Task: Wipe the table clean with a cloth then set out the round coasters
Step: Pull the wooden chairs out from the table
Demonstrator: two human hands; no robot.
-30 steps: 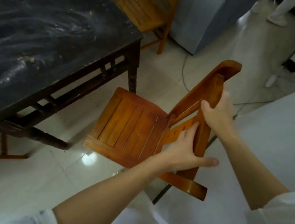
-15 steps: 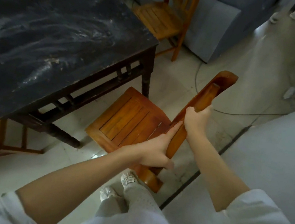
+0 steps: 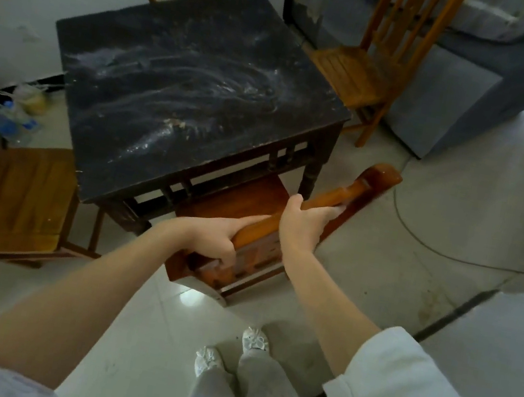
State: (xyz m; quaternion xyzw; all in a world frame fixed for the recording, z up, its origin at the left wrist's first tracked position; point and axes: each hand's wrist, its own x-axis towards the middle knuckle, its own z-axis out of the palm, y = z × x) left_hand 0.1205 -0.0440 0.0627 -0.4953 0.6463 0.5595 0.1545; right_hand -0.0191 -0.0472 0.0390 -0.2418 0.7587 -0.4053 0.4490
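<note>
We see a matt dark wooden bench smeared with white dust, a glossy varnished wooden chair, a shiny pale tiled floor, a grey cloth sofa

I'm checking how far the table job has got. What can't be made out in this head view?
- Chair seat: partly hidden under the table.
- Left hand and right hand fingertips: wrapped behind the chair's backrest.
- Bottles on the floor: blurred, labels unreadable.
- Cloth and coasters: none in frame.
- Left chair: cut off by the frame edge.
</note>
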